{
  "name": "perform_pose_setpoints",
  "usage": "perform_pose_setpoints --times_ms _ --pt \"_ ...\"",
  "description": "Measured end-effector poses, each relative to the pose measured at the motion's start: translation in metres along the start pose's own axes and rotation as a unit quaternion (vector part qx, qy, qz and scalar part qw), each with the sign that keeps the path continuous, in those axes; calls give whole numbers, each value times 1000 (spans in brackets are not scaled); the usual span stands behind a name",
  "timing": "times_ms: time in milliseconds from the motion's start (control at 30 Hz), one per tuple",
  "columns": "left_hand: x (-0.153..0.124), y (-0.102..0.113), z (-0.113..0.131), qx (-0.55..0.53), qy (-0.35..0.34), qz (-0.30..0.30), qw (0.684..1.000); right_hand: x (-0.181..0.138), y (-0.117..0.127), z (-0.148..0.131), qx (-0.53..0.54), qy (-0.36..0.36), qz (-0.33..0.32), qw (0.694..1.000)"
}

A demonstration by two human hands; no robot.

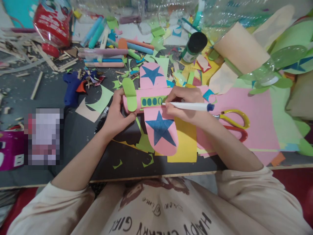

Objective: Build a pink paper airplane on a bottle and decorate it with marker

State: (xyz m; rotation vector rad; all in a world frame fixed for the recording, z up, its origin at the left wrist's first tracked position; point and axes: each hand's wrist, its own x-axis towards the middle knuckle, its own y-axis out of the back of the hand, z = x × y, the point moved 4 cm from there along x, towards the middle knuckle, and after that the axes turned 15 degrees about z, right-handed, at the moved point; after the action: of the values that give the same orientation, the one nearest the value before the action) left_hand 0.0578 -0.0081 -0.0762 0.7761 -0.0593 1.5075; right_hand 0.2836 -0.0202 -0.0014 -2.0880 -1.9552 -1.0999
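Note:
A pink paper airplane (156, 107) with blue stars on both wings and a green strip of oval windows lies on the dark table (73, 130). My left hand (117, 114) is closed around its tail end, beside the green tail fin (129, 94). My right hand (182, 104) grips a white marker (190, 106) with a blue cap end. The marker's tip touches the right end of the green window strip.
Yellow-and-red scissors (234, 120) lie on pink paper to the right. A blue glue gun (72, 88), markers, paper scraps and wood sticks litter the back. A green paint bottle (194, 47), a cardboard tube (241, 47) and plastic bottles stand behind. A blurred patch sits at left.

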Motion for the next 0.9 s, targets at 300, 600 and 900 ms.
perform_pose_setpoints --times_ms 300,600,900 --pt "0 -1 0 -10 -14 0 1000 0 2 8 29 -45 -32 998" --pt "-3 -1 8 -45 28 -1 999 -10 -12 5 -104 148 -26 983" --pt "-13 -8 9 42 19 45 998 -5 -3 4 -3 75 -2 997"
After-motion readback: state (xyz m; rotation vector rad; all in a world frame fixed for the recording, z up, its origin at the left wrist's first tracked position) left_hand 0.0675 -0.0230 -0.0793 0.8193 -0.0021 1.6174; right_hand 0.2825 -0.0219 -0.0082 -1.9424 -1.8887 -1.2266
